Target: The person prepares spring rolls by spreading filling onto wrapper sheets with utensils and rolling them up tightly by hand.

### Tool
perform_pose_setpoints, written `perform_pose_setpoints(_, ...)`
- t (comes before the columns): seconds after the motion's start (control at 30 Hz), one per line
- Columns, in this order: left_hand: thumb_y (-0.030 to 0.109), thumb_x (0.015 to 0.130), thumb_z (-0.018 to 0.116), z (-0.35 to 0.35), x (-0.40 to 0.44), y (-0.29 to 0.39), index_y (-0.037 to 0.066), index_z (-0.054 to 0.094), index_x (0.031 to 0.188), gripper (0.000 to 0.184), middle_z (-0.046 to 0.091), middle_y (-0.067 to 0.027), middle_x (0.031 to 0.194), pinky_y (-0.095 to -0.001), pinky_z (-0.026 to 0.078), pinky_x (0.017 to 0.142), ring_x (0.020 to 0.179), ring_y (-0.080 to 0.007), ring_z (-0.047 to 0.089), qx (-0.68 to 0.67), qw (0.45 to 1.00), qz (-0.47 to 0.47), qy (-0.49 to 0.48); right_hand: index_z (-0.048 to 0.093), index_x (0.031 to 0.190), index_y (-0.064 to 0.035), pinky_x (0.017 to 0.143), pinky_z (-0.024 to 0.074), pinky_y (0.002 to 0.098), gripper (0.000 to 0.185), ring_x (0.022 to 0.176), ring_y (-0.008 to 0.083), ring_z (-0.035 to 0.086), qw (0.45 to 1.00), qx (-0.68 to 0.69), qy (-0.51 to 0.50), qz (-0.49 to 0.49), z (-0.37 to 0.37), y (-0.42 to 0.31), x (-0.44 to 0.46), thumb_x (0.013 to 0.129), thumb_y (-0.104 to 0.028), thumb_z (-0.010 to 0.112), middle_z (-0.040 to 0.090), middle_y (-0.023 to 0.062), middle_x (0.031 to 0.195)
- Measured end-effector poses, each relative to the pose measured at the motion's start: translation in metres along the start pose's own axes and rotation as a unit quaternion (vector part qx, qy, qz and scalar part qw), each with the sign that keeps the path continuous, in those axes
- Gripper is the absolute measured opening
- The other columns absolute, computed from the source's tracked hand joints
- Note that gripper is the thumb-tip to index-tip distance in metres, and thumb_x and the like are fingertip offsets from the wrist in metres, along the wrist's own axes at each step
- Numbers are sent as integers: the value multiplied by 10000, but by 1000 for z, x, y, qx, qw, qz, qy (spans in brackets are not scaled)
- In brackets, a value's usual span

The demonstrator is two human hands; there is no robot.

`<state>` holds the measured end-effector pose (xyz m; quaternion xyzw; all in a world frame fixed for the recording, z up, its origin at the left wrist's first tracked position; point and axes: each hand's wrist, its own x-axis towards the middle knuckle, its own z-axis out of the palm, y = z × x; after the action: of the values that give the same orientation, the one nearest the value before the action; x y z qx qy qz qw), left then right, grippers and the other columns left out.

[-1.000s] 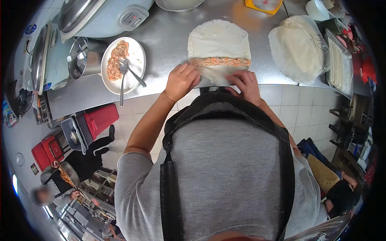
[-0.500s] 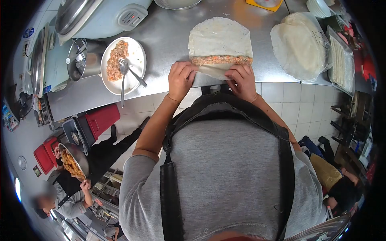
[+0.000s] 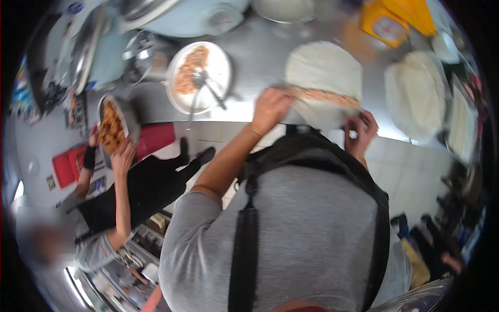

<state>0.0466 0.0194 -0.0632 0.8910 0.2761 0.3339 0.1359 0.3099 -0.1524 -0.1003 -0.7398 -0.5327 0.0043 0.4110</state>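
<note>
A thin pale wrapper sheet (image 3: 325, 65) lies on the steel counter, with a strip of orange-brown minced filling (image 3: 327, 96) across it. Fingers of my left hand (image 3: 273, 108) are closed at the sheet's left edge, beside the end of the filling. My right hand (image 3: 361, 130) is curled, thumb and fingers pinched at the sheet's near right corner. The picture is blurred, so the exact grip is hard to see. Left of the sheet, a white oval plate (image 3: 221, 67) carries more filling (image 3: 189, 73), with a fork and a spoon resting on it.
A stack of wrappers in plastic (image 3: 416, 96) lies at right, near a yellow scale (image 3: 384, 26). Behind the plate stand a metal pot (image 3: 139, 57) and a pale blue cooker (image 3: 192, 21). At left, a co-worker holds a metal bowl (image 3: 130, 117) of brown food close to the counter.
The view has swung, shifting the counter rightward. My right hand has moved outward and nearer my body, to the sheet's corner; the near flap lies flatter. The co-worker with the bowl has come closer.
</note>
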Motion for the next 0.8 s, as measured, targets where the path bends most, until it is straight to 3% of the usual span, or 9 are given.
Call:
perform_pose_setpoints(0.13,53,746,772,-5,6,6,106,687,898,183,687,-48,1034,-396,550,794,923,-279,644,-6,1000,-3,3,702,1032,-144,1035,376,473,268,1199,335,563,996,-50,-35,-58,-6,0,12,795,-61,797,646,84,1271)
perform_pose_setpoints(0.37,70,756,779,-8,9,6,95,704,926,187,677,-47,1042,-376,542,830,943,-258,636,9,1000,1,-17,691,1036,-117,1007,403,454,262,1178,321,571,996,-38,-38,-68,-3,7,15,815,3,765,659,75,1239)
perform_pose_setpoints(0.43,70,758,779,-10,10,6,94,707,931,189,678,-46,1043,-377,543,831,943,-256,637,6,1000,1,-21,689,1036,-108,996,411,456,257,1166,320,578,997,-20,-37,-64,-3,10,14,820,11,759,667,76,1219)
perform_pose_setpoints(0.53,64,760,778,-11,11,5,101,710,942,198,684,-43,1064,-375,544,840,957,-263,640,-16,1000,-2,-15,689,1037,-108,986,418,452,259,1151,311,587,999,31,-12,16,4,13,5,821,22,752,681,78,1179)
perform_pose_setpoints(0.63,55,763,777,-7,9,3,111,714,947,203,696,-44,1081,-381,547,845,968,-270,648,-25,1000,-11,-11,697,1049,-115,994,418,438,274,1142,311,596,995,-19,-39,-88,-8,10,18,818,21,755,686,77,1161)
perform_pose_setpoints(0.8,-1,767,772,-5,5,-1,117,727,970,239,716,-64,1078,-406,558,843,977,-295,669,-47,997,-31,-44,704,1091,-130,1000,414,424,312,1127,304,623,996,-15,-29,-82,-9,1,23,818,10,762,710,43,1154)
